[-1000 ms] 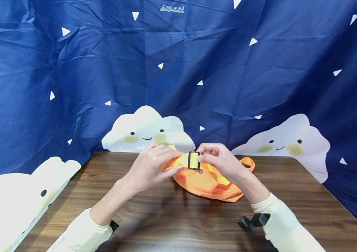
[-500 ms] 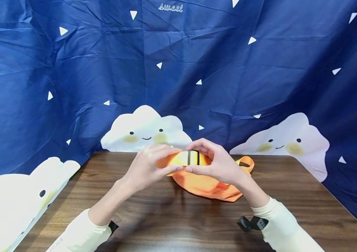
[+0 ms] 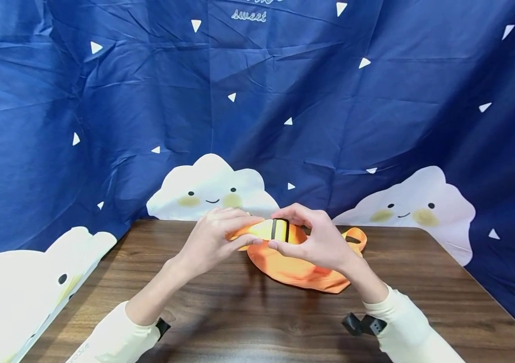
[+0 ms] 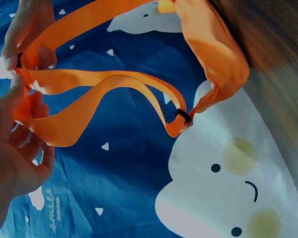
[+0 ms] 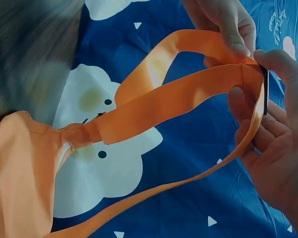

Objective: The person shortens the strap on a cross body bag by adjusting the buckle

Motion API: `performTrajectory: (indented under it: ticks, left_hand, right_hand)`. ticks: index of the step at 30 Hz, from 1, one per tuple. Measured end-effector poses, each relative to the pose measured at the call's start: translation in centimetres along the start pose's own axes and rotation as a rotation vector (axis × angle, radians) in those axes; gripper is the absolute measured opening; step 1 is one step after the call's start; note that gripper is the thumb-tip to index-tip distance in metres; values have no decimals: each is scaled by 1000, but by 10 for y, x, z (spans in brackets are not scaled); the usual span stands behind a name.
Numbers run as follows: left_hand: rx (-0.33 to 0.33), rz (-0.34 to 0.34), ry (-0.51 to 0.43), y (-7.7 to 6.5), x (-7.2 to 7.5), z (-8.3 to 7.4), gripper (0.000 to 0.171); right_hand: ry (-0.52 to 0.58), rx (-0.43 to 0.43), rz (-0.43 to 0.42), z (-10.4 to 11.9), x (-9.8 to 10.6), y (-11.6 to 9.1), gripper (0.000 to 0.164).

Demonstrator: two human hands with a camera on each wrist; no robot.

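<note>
An orange fabric bag (image 3: pixel 300 272) with a long strap lies slumped on the table. Its orange webbing strap (image 3: pixel 263 230), which looks yellow in the light, is raised between both hands above the bag. On that strap sits a black slide buckle (image 3: pixel 280 230). My left hand (image 3: pixel 218 239) pinches the strap just left of the buckle, thumb below and fingers above. My right hand (image 3: pixel 321 239) holds the strap at the buckle, thumb at its lower edge. In the left wrist view, the strap loops toward a second black buckle (image 4: pixel 183 116) beside the bag.
The brown wooden table (image 3: pixel 221 312) carries the bag. A blue curtain (image 3: pixel 257 101) with white clouds and triangles hangs behind it. A small orange loop (image 3: pixel 357 237) sticks up at the bag's right end. Each wrist wears a dark camera mount, such as the right one (image 3: pixel 363 324).
My right hand has shifted from pinching the buckle's right side to spanning it, thumb below and fingers above. The left hand stays nearly still; the bag has barely moved.
</note>
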State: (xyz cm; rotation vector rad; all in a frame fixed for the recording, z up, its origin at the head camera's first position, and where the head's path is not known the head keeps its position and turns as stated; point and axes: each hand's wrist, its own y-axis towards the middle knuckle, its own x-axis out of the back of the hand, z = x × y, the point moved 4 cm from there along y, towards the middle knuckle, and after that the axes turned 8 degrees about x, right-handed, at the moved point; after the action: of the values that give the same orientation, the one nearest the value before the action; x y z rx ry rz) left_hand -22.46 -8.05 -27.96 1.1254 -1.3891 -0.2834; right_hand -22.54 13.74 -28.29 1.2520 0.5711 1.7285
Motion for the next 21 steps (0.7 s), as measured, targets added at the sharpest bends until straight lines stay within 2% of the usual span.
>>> performTrajectory:
  ticks: [4, 9, 13, 16, 19, 21]
  left_hand:
    - [-13, -5, 5, 0, -1, 0, 40]
    - [6, -18, 38, -1, -1, 3, 42]
    - [17, -14, 48, -1, -1, 6, 45]
    - [-1, 33, 46, 0, -6, 5, 47]
    - [-28, 84, 51, 0, -14, 2, 50]
    - [-50, 94, 69, -1, -20, 0, 51]
  right_hand:
    - [34, -27, 33, -4, 0, -1, 47]
    - [264, -195, 135, -21, 1, -5, 43]
    - [391, -312, 98, -32, 8, -10, 31]
    - [374, -324, 75, -32, 10, -10, 23]
    - [334, -295, 80, -27, 8, -9, 19]
    - [312, -278, 81, -24, 6, -8, 18]
